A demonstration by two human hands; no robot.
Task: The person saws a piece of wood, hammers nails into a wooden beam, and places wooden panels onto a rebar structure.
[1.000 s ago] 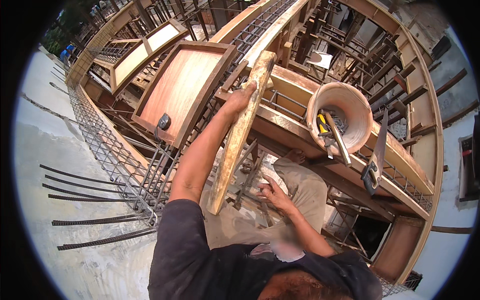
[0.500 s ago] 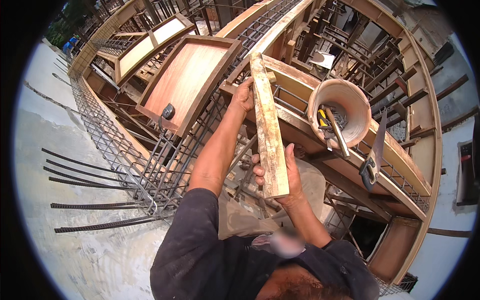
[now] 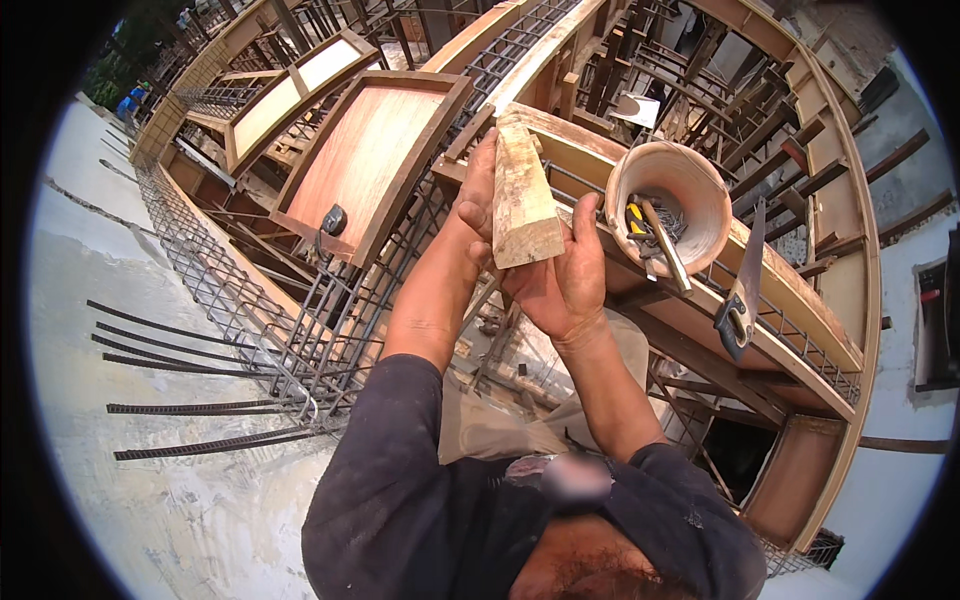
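A rough length of timber (image 3: 522, 190) is held up in front of me, its near sawn end tilted toward me. My left hand (image 3: 480, 190) is closed along its left side, with the fingers partly hidden behind the wood. Palm up, my right hand (image 3: 562, 285) cradles the near end from below, its thumb rising along the right side. Just right of the timber, a clay-coloured bucket (image 3: 716, 180) contains nails (image 3: 672, 212), a hammer (image 3: 665, 245) and a yellow-and-black tool (image 3: 636, 215).
A handsaw (image 3: 742, 300) leans on the wooden formwork (image 3: 700, 298) at right. To the left, a framed plywood panel (image 3: 385, 150) carries a dark tape measure (image 3: 334, 220). Bare rebar ends (image 3: 190, 408) jut over the pale concrete wall (image 3: 200, 510). A rebar cage (image 3: 330, 340) runs beside my left arm.
The timber has tipped, so its near end is farther from my body and its sawn face shows. My right hand has moved forward with it; the left hand has shifted slightly.
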